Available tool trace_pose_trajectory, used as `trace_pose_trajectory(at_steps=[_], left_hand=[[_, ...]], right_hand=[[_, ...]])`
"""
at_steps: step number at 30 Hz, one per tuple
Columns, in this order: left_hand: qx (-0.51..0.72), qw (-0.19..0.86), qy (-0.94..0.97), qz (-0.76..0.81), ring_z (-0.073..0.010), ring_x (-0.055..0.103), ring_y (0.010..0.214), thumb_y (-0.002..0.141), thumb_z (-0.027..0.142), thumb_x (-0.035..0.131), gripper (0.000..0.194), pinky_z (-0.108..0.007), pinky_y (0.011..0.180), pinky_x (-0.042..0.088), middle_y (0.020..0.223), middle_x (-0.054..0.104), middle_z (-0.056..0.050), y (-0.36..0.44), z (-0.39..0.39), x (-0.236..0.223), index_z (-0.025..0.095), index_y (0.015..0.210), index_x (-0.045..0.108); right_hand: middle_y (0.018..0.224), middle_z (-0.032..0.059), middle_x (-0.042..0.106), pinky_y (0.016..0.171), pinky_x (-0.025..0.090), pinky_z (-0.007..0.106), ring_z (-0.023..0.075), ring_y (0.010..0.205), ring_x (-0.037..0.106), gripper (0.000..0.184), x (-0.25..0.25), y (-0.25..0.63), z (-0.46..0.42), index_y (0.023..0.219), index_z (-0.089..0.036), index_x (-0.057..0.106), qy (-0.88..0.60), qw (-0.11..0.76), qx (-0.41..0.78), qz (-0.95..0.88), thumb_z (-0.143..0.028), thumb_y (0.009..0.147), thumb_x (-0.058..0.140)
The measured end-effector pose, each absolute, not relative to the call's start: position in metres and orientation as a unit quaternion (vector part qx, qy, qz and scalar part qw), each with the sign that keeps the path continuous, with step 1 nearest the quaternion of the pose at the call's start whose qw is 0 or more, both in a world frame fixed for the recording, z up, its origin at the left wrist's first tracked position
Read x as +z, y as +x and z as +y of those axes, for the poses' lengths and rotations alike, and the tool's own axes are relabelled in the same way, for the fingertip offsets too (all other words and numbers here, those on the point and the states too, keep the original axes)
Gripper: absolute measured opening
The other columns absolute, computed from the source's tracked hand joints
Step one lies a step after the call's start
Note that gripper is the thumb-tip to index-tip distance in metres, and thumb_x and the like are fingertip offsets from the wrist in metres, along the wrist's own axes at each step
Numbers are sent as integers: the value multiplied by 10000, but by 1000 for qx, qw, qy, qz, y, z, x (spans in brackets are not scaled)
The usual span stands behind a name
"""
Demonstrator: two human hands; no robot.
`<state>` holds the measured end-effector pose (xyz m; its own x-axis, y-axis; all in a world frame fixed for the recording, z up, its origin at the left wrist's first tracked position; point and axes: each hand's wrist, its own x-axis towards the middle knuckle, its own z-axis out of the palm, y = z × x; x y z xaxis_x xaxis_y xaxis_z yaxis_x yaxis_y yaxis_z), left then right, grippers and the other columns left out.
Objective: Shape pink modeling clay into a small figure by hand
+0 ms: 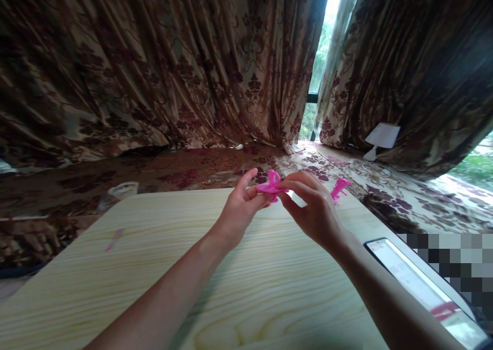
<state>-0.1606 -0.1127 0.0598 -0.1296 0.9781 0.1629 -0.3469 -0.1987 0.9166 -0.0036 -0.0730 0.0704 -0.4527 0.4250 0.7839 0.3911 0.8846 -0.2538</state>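
Observation:
Between my two hands, above the far part of the table, is a small bright pink piece with a loop standing up from its top (274, 178); its exact kind I cannot make out. My left hand (243, 208) pinches its left side between thumb and fingers, with the index finger stretched upward. From the right, my right hand (311, 201) grips the piece's other side between thumb and fingertips. The fingers hide parts of it. Just beyond my right hand, a second pink figure (340, 189) of irregular shape stands near the table's far right edge.
A pale wood-grain table (162, 247) lies under my arms. At right is a phone (419, 283) with a lit screen. A thin pink strip (114, 239) lies at left. Past the far left corner sits a clear container (123, 189). A white lamp (382, 135) stands by the curtains (231, 72).

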Motion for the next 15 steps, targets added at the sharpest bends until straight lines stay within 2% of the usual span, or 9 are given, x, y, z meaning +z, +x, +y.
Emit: trace_pose_trajectory(at_steps=[5, 15], left_hand=[[656, 449, 472, 382, -163, 604, 945, 642, 156, 726, 848, -365, 915, 420, 1080, 639, -54, -157, -113, 58, 250, 1357, 280], [674, 302, 521, 427, -191, 584, 1013, 695, 266, 695, 712, -395, 973, 374, 1002, 667, -56, -156, -112, 52, 231, 1320, 355]], right_hand=[[925, 49, 613, 769, 454, 332, 178, 874, 548, 205, 73, -6, -77, 996, -226, 636, -244, 457, 36, -855, -166, 840, 517], [928, 49, 614, 755, 453, 330, 180, 867, 542, 222, 81, -9, -83, 1018, -221, 636, -235, 441, 22, -866, -163, 839, 518]])
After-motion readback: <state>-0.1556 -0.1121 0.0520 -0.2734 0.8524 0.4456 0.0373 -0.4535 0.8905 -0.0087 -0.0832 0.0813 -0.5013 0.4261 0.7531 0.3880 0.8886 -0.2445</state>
